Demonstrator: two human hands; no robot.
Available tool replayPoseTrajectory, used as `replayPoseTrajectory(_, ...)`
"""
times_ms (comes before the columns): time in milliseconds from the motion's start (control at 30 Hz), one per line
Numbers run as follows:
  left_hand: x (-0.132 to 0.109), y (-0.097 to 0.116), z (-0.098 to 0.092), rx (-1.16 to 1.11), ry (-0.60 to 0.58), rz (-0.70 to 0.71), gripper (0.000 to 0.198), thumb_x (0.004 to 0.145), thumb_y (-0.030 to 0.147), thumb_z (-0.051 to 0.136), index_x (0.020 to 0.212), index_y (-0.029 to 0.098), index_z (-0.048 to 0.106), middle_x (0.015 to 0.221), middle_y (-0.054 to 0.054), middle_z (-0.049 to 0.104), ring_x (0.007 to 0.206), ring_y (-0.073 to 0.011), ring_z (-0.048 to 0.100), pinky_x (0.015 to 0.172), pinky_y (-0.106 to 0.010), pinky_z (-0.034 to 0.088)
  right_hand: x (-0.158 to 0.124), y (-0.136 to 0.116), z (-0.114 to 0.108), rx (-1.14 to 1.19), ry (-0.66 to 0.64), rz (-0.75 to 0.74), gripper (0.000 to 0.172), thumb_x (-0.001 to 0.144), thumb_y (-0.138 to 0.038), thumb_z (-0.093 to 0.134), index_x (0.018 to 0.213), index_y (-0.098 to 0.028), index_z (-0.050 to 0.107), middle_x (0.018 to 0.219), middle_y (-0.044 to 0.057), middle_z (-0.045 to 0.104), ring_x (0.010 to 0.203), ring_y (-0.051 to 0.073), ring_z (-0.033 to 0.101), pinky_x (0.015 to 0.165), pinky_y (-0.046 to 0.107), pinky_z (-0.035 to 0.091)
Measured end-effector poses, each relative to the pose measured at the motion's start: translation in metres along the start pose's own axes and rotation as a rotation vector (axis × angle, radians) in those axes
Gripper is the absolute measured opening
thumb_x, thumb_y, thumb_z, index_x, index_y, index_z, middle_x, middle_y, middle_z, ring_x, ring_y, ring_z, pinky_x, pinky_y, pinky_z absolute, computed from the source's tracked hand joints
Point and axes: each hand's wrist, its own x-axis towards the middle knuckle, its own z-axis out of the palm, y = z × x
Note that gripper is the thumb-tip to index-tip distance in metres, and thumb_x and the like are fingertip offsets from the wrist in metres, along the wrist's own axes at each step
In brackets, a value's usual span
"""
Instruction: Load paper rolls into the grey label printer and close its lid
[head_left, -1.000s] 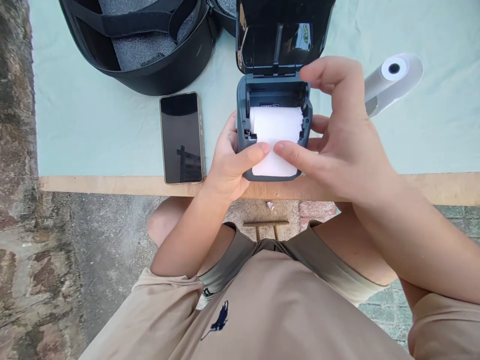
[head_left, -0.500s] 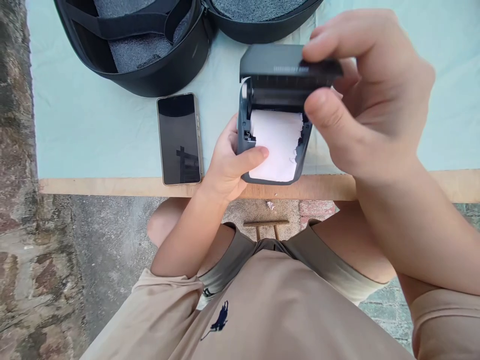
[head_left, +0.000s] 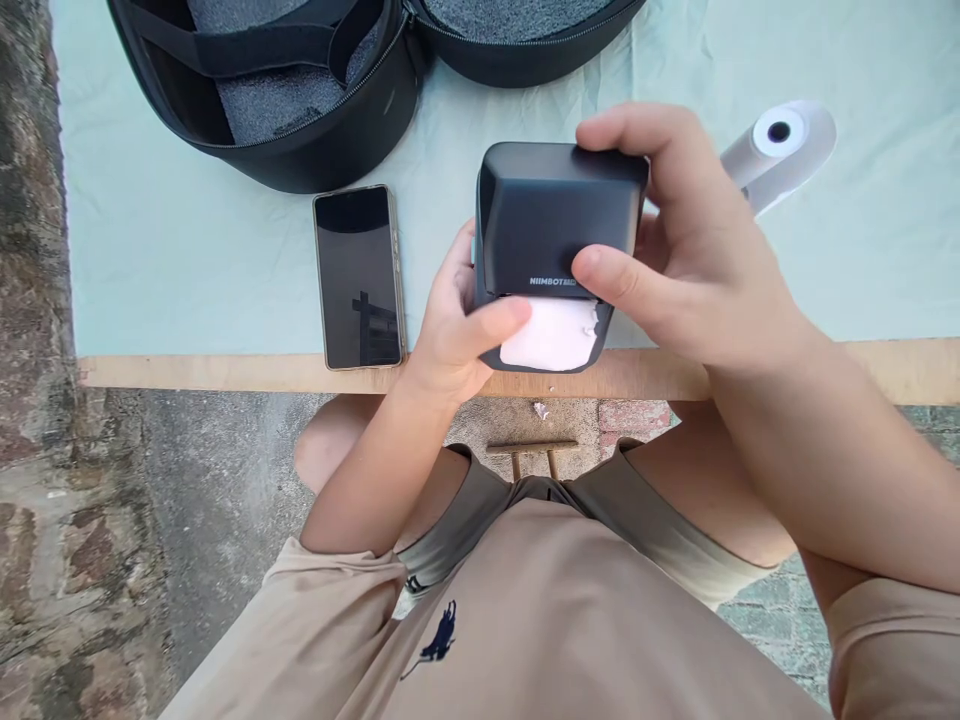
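Printer (head_left: 546, 235) held at near edge of table (head_left: 187, 372), left side gripped by left hand (head_left: 454, 335), black lid (head_left: 551, 190) clasped by right hand (head_left: 679, 250); white paper (head_left: 551, 345) exposed below lid, phone (head_left: 358, 278) laid at same edge.

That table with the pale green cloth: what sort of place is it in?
Probably an outdoor yard or patio: rough stonework, bare grey ground and brick paving show beside and below the table.

Phone (head_left: 360, 280) at wood tbl edge (head_left: 187, 372), open blk case (head_left: 330, 150) w/ gry foam (head_left: 259, 105)
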Motion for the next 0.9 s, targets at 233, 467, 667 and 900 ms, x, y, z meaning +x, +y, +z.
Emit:
replayPoseTrajectory(233,0.0,0.001,0.0,-0.054,-0.076,0.061,0.018,0.087,0.036,0.065,0.102,0.026,0.063,0.107,-0.004,0.072,0.132,-0.028,0.059,0.109,-0.044,0.051,0.001,0.002,0.003,0.214,-0.114,0.033,0.051,0.088,-0.037,0.065,0.131,-0.033,0.038,0.141,0.001,0.046,0.115,0.014,0.061,0.075,0.024,0.059)
replayPoseTrajectory(467,0.0,0.003,-0.005,0.008,-0.105,0.045,0.027,0.086,0.037,0.067,0.11,0.025,0.063,0.107,-0.003,0.072,0.129,-0.0261,0.061,0.108,-0.043,0.052,0.001,0.0,0.0,0.076,-0.103,-0.055,0.048,0.091,-0.043,0.062,0.131,-0.03,0.04,0.136,0.002,0.051,0.114,0.016,0.06,0.074,0.025,0.06)
replayPoseTrajectory(667,0.004,0.006,0.006,-0.045,-0.069,-0.037,0.051,0.094,0.065,0.041,0.105,0.024,0.069,0.123,-0.007,0.071,0.145,-0.0294,0.045,0.114,-0.041,0.048,0.0,-0.007,-0.006,-0.142,-0.004,-0.045,0.045,0.092,-0.043,0.057,0.131,-0.022,0.05,0.137,0.008,0.052,0.13,0.022,0.051,0.09,0.035,0.059)
replayPoseTrajectory(900,0.005,0.0,0.008,0.019,0.105,0.001,0.056,0.095,0.066,0.039,0.11,0.02,0.069,0.122,-0.004,0.07,0.147,-0.0289,0.044,0.115,-0.042,0.047,0.002,-0.006,-0.015,-0.224,-0.104,-0.251,0.05,0.091,-0.042,0.063,0.136,-0.029,0.046,0.142,0.007,0.054,0.14,0.021,0.047,0.115,0.044,0.047)
